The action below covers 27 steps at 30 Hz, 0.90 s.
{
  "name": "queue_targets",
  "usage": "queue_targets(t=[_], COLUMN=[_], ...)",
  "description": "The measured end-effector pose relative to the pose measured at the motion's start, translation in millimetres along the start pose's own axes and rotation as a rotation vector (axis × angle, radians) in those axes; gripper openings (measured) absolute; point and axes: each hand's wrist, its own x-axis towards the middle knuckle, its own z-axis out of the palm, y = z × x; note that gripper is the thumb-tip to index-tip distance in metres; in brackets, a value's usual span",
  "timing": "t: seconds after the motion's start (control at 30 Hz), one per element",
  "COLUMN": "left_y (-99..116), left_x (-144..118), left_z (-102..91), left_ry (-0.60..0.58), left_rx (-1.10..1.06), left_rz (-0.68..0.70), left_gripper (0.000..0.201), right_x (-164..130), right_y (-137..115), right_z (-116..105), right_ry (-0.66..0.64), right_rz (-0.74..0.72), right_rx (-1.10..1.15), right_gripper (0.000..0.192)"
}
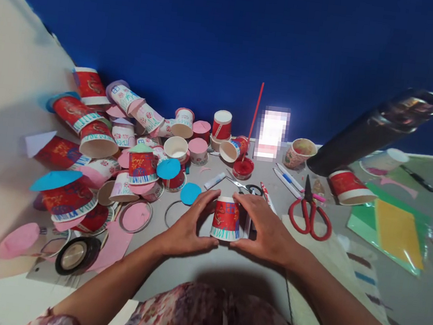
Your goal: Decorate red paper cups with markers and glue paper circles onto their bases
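A red paper cup [226,219] with a gold pattern and a blue-striped rim stands upside down on the grey table [205,265], right in front of me. My left hand [188,227] grips its left side, thumb at the bottom and fingers over the top. My right hand [265,229] holds its right side the same way. Both hands rest on the table around the cup.
A heap of decorated paper cups [125,141] with pink and blue paper discs fills the left. Red scissors [310,212], small scissors [247,187], pens [290,181], a red paint pot with brush [243,166], a dark bottle [376,131], tape roll [75,255] and coloured paper sheets [396,230] lie around.
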Motion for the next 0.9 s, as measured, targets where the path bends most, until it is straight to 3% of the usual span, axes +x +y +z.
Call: queue_targets(t=[0.1, 0.27, 0.37, 0.5, 0.67, 0.9], left_y=[2.4, 6.6, 8.3, 8.7, 7.6, 2.9], left_x=[-0.2, 2.2, 4.1, 4.2, 3.6, 3.6], left_z=[2.3, 3.9, 0.8, -2.0, 3.4, 5.6], left_ry=[0.015, 0.010, 0.048, 0.101, 0.069, 0.036], left_rx=[0.040, -0.491, -0.624, -0.695, -0.741, -0.581], left_rz=[0.008, -0.122, -0.142, -0.202, -0.272, -0.158], left_gripper=[0.095, 0.087, 0.084, 0.088, 0.092, 0.101], right_x=[-0.5, -5.4, -7.6, -7.4, -8.2, -9.8], right_y=[-0.9, 7.5, 13.6, 12.5, 4.3, 5.5], right_z=[0.2, -2.2, -2.3, 0.6, 9.6, 13.2], right_ry=[0.003, 0.100, 0.128, 0.107, 0.114, 0.166], right_rz=[-0.027, 0.020, 0.047, 0.049, 0.082, 0.083], right_rx=[0.020, 0.098, 0.112, 0.126, 0.234, 0.186], right_gripper=[0.112, 0.113, 0.104, 0.101, 0.120, 0.116])
